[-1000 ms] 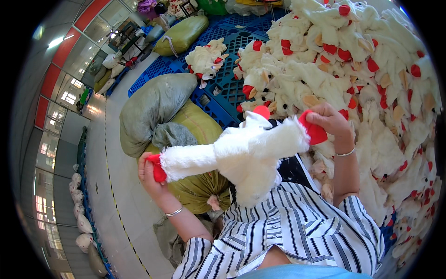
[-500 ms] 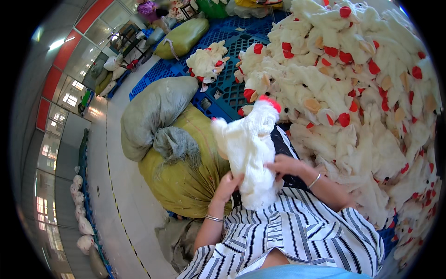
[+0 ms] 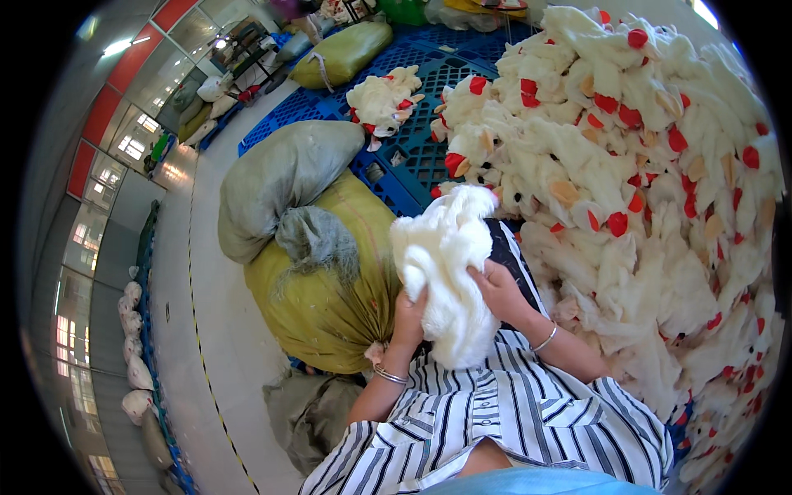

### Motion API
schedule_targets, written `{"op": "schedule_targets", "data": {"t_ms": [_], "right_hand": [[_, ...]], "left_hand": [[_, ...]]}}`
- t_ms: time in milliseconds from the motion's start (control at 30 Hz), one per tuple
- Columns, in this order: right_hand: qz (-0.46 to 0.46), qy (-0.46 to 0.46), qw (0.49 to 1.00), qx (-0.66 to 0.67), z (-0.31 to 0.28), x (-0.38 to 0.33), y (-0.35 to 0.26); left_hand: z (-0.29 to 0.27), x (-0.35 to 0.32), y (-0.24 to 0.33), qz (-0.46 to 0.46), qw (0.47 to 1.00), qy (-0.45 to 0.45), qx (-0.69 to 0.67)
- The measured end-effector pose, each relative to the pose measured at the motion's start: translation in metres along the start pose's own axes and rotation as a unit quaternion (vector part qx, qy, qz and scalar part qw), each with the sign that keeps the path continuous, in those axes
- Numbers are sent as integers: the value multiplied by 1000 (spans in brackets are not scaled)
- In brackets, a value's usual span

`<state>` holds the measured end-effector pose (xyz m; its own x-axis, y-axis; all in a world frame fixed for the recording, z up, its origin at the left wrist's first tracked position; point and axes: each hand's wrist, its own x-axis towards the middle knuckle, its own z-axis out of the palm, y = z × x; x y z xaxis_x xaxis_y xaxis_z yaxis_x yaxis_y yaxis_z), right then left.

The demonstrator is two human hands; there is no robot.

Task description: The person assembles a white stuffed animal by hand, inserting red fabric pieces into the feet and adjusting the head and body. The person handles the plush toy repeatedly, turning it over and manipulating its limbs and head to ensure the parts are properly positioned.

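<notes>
An unstuffed white plush toy skin (image 3: 450, 272) hangs limp over my lap, its furry cloth bunched into folds. My left hand (image 3: 409, 318) grips its left edge, with the fingertips partly hidden by the fur. On the opposite edge, my right hand (image 3: 500, 290) pinches the cloth between thumb and fingers. Close by on the right rises a large heap of similar white plush skins (image 3: 627, 272) with red and tan patches.
A full yellow-green sack (image 3: 322, 289) stands left of my lap, a grey sack (image 3: 285, 177) leaning on top. Blue plastic pallets (image 3: 425, 165) lie beyond, bearing a small plush pile (image 3: 384, 101) and a green sack (image 3: 346, 54). Grey cloth (image 3: 309, 421) lies on the floor.
The plush skin has been turned and bunched, so its red-tipped end no longer shows at the top. Both hands have shifted slightly up along its edges and still hold it.
</notes>
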<state>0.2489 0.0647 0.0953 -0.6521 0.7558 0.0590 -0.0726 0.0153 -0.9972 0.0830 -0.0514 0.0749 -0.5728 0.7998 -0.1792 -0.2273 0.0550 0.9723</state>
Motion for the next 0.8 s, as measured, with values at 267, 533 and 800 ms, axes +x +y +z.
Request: {"op": "schedule_targets", "data": {"t_ms": [267, 533, 800], "right_hand": [[67, 54, 996, 20, -57, 3, 8], [235, -204, 945, -101, -41, -83, 23], [32, 121, 990, 69, -19, -40, 14]], "left_hand": [[-45, -3, 4, -78, 991, -92, 49], [-62, -55, -21, -107, 944, -235, 205], [-14, -41, -3, 73, 989, -21, 124]]}}
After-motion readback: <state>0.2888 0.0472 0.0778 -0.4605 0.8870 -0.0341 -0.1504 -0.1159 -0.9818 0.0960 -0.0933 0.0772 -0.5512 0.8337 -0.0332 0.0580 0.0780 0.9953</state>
